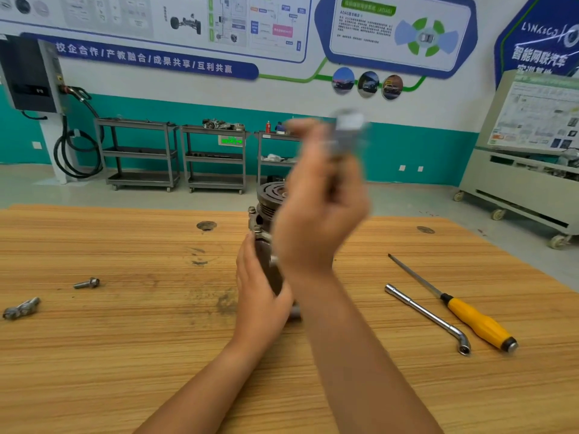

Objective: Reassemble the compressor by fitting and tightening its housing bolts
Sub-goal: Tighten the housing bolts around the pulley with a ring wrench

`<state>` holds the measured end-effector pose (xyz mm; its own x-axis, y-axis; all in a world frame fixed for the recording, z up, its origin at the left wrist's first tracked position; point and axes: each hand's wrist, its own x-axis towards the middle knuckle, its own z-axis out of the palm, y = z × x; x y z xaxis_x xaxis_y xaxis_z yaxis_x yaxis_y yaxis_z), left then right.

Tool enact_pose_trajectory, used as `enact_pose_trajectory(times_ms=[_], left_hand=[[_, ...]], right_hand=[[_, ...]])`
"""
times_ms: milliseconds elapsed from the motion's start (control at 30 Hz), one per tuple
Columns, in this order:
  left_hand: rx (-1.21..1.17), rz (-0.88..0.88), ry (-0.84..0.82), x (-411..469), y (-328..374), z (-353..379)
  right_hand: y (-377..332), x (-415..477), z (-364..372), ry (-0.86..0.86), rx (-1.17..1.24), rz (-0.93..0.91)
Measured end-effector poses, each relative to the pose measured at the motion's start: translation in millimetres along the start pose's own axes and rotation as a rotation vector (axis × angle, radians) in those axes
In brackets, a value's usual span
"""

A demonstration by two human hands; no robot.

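The compressor (266, 211) stands on the wooden table (125, 355) just above the middle of the view, its grooved pulley at the top. 2 bolt heads (254, 219) sit in its flange at the 9 o'clock edge. The left hand (258, 289) rests against the housing from 7 o'clock, with its fingers (247, 255) pressed together and lying nearly straight along the metal; the thumb is hidden.

The right hand (316, 220) is raised in front of the compressor and blurred. Its fingers curl round a grey metal piece (349, 130) that sticks out at 12 o'clock of the hand and is too smeared to identify.

On the table, well apart at 9 o'clock of the compressor, lie a loose bolt (86, 283) and, further out towards 8 o'clock, a small metal bracket (21, 308). At 4 o'clock lie an L-shaped socket wrench (429, 317) and, just beside it, a yellow-handled screwdriver (473, 317), roughly parallel and apart. Grey tool carts (141, 151) stand by the far wall at 11 o'clock.
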<state>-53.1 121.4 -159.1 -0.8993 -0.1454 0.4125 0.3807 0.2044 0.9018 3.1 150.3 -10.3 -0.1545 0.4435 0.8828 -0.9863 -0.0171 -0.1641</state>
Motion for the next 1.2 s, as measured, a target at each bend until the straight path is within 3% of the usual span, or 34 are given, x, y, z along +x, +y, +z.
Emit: enact_pose_trajectory(times_ms=[100, 267, 500, 600, 867, 1200], left_hand=[[0.102, 0.124, 0.016, -3.6, 2.0, -3.2], [0.120, 0.128, -0.007, -5.6, 6.3, -4.5], [0.130, 0.146, -0.010, -5.5, 5.4, -4.6], [0.133, 0.162, -0.009, -6.0, 5.8, -4.6], [0.137, 0.154, -0.010, -5.5, 6.4, -5.4], [0.139, 0.160, -0.014, -6.6, 7.6, -5.5]], right_hand=[[-8.1, 44.3, -42.1, 0.277, 0.138, 0.234], [17.1, 78.7, -103.0, 0.689, 0.232, 0.700], [62.4, 62.8, -115.0, 0.828, 0.243, 0.971], [69.0, 58.9, -112.6, 0.843, 0.201, 1.010], [73.9, 66.4, -93.6, 0.693, -0.026, 0.830], [75.8, 51.6, -114.4, 0.847, 0.048, 0.858]])
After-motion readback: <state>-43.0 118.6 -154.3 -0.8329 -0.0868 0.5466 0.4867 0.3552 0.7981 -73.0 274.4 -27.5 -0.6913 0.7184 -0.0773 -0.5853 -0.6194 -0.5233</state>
